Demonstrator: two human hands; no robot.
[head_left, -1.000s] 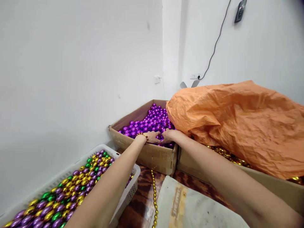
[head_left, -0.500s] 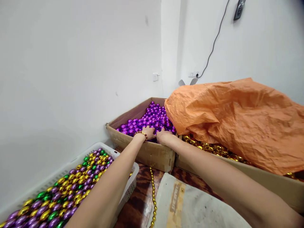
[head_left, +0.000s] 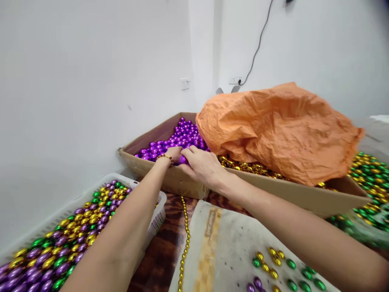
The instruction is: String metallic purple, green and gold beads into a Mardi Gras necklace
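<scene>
Shiny purple beads [head_left: 187, 134] fill the corner cardboard box [head_left: 142, 165] in front of me. My left hand [head_left: 174, 154], with a beaded bracelet at the wrist, reaches over the near wall into them; its fingertips are hidden. Close beside it, above the box's near edge, is my right hand [head_left: 204, 164]. Its fingers and thumb curve round a purple bead [head_left: 182, 159]; how many it holds I cannot tell.
A white plastic basket [head_left: 106, 178] of mixed purple, gold and green beads stands left. Orange sheeting [head_left: 279, 129] covers a box of gold beads [head_left: 252, 167]. A gold bead string [head_left: 184, 239] hangs near a pale sack [head_left: 234, 239] with loose beads. More green and gold beads [head_left: 372, 178] lie right.
My right hand has drawn back and up from the purple beads, its fingers now curved round a bead. The left stays at the box. The view has shifted right and down.
</scene>
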